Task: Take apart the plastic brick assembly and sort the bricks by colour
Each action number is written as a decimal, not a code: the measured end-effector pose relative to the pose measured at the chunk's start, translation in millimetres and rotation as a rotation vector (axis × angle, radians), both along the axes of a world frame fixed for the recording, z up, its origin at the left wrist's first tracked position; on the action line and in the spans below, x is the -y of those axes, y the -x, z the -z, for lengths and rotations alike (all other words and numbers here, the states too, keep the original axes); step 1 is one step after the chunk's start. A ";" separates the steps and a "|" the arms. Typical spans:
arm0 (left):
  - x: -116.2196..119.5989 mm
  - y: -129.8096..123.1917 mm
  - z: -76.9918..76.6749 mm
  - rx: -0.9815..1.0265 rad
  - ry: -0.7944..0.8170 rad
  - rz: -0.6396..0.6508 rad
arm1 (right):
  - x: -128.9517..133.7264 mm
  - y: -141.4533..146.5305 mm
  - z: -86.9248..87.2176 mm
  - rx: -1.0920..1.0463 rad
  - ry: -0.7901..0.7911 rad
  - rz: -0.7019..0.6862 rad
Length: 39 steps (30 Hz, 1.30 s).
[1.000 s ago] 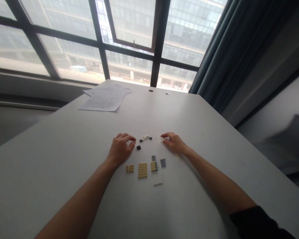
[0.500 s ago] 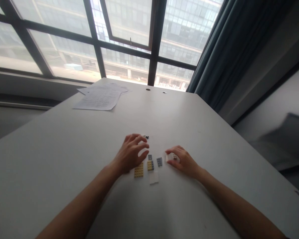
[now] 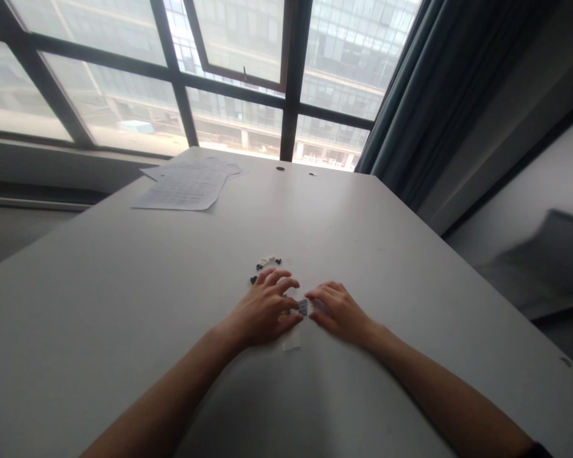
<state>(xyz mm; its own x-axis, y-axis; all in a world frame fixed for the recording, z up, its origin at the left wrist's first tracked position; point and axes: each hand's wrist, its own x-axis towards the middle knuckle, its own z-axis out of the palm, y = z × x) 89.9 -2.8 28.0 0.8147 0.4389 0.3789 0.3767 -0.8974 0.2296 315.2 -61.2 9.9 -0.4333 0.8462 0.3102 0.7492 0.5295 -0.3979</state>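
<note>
My left hand (image 3: 267, 310) hovers low over the toy bricks, palm down, with its fingers spread and curved. Its thumb and index tips are beside a small grey studded brick (image 3: 302, 308); whether they touch it I cannot tell. Between the thumb and fingers of my right hand (image 3: 340, 312) is a small white brick (image 3: 311, 307), close against the grey one's right side. A flat white piece (image 3: 291, 341) lies just below my left thumb. The yellow bricks are almost wholly hidden under my left hand.
Beyond my left hand lie small white pieces (image 3: 267, 260) and several black pieces (image 3: 253, 280). Printed sheets (image 3: 181, 187) are spread at the white table's (image 3: 386, 254) far left. Windows stand behind, with a dark curtain (image 3: 410, 102) on the right.
My left hand has moved right and nearer, now covering the yellow bricks and uncovering black pieces. My right hand has shifted left, bringing the white brick beside the grey one.
</note>
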 end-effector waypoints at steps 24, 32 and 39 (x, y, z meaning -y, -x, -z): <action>-7.2 7.2 -4.5 0.040 0.004 -0.066 | -10.7 -33.5 -1.7 -0.134 -0.016 0.127; -31.6 32.2 -1.2 0.235 -0.123 -0.261 | -10.8 -40.9 4.6 -0.091 0.014 0.135; -65.0 68.8 24.0 0.455 -0.188 -0.669 | -10.2 -33.4 0.6 -0.124 0.030 0.164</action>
<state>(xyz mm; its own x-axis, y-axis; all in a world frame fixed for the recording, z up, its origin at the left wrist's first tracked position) 21.1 62.2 4.0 0.1534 0.6726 0.7239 0.7513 -0.5553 0.3567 348.6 -51.0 9.3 -0.2490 0.9121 0.3257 0.7687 0.3907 -0.5064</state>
